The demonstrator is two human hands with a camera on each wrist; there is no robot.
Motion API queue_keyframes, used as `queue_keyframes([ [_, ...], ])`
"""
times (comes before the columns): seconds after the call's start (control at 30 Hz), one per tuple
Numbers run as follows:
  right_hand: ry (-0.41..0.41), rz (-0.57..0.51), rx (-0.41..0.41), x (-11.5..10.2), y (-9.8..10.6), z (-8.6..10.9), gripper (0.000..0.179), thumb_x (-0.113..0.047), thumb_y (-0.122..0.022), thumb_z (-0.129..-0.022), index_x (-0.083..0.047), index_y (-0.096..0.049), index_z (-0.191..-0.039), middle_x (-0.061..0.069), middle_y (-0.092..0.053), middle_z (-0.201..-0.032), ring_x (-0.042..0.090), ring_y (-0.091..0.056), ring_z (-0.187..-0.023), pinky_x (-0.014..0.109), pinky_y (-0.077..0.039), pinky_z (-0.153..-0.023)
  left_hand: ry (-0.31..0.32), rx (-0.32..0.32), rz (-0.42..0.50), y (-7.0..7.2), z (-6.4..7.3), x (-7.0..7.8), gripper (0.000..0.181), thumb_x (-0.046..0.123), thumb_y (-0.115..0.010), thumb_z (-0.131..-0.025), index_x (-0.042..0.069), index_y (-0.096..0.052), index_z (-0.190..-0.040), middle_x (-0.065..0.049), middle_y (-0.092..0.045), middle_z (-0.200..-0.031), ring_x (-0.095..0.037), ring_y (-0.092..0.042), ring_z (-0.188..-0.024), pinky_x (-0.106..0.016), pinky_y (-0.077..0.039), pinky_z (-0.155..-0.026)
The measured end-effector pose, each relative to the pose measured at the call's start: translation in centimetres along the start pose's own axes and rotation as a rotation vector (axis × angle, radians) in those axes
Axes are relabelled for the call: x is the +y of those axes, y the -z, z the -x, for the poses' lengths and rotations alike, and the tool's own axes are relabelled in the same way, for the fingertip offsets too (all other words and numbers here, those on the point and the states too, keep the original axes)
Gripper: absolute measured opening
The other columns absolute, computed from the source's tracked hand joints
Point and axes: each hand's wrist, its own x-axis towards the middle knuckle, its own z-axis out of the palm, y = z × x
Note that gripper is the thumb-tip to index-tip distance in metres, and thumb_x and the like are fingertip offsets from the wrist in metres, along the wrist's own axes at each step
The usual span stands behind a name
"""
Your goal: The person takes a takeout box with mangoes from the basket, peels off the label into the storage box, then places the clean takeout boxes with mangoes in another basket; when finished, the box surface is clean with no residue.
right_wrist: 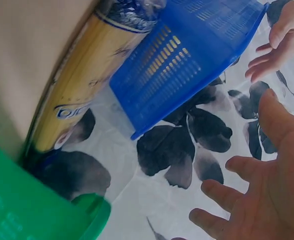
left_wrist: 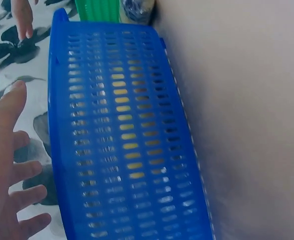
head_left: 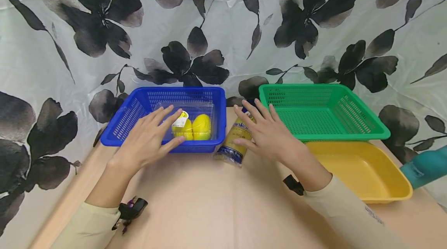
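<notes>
Blue plastic forms the basket [head_left: 199,148] under your left hand [head_left: 146,136], whose fingers are spread and grip nothing. Inside that basket sits a clear container [head_left: 195,107] with two yellow, rounded items [head_left: 201,128] in it (one partly covered by a white label [head_left: 181,120]). Your right hand [head_left: 270,136] hovers over the long yellow-and-blue packet [head_left: 237,132], its fingers likewise fanned out and holding nothing. You have that packet lying aslant on the table [head_left: 209,202], just beside the blue basket's right end. Further to your right stand a green basket [head_left: 314,119] and, nearer you, a yellow tray [head_left: 356,171], with a teal bottle [head_left: 426,167] by its right edge.
</notes>
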Motion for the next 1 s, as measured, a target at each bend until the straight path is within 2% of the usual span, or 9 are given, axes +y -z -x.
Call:
queue_keyframes([
  [0.27,0.042,0.004,-0.015,-1.2,-0.6,-1.6,0.085,-0.068,-0.041,-0.101,-0.029,-0.004,-0.167,0.006,-0.003,-0.174,0.034,0.005,-0.159,0.062,0.001,-0.125,0.03,0.007,0.038,-0.3,0.1,-1.2,0.075,0.063,-0.056,-0.099,0.031,-0.032,-0.163,-0.01,-0.034,-0.166,-0.042,-0.031,-0.15,-0.071,-0.032,-0.111],
  [0.47,0.083,-0.004,-0.036,-2.2,-1.4,-3.0,0.083,-0.07,-0.036,-0.102,-0.027,-0.007,-0.167,0.006,-0.005,-0.174,0.035,0.0,-0.159,0.06,-0.001,-0.125,0.044,-0.025,0.062,0.0,0.0,-2.1,0.076,0.061,-0.056,-0.099,0.026,-0.033,-0.163,-0.013,-0.034,-0.165,-0.045,-0.034,-0.147,-0.073,-0.033,-0.109],
  [0.7,0.091,-0.017,-0.087,-3.2,-2.5,-4.6,0.08,-0.07,-0.031,-0.102,-0.03,-0.007,-0.167,0.006,-0.005,-0.174,0.033,-0.001,-0.16,0.062,-0.007,-0.125,0.106,-0.103,0.115,0.8,-0.3,-3.4,0.079,0.063,-0.053,-0.099,0.025,-0.029,-0.164,-0.016,-0.029,-0.167,-0.048,-0.031,-0.148,-0.072,-0.026,-0.114],
  [0.83,0.09,-0.038,-0.123,-3.3,-3.3,-5.0,0.079,-0.07,-0.029,-0.103,-0.03,-0.006,-0.167,0.005,-0.004,-0.174,0.033,-0.001,-0.16,0.062,-0.007,-0.125,0.135,-0.155,0.162,0.6,-0.4,-3.8,0.082,0.065,-0.053,-0.099,0.022,-0.029,-0.164,-0.017,-0.026,-0.167,-0.048,-0.028,-0.149,-0.071,-0.023,-0.116],
  [1.0,0.08,-0.07,-0.147,-3.3,-4.1,-5.4,0.074,-0.067,-0.021,-0.104,-0.031,-0.002,-0.166,0.005,-0.004,-0.174,0.033,-0.002,-0.16,0.06,-0.006,-0.125,0.161,-0.181,0.203,0.3,-0.3,-4.6,0.082,0.065,-0.052,-0.099,0.021,-0.027,-0.164,-0.02,-0.025,-0.167,-0.049,-0.026,-0.15,-0.073,-0.022,-0.116],
])
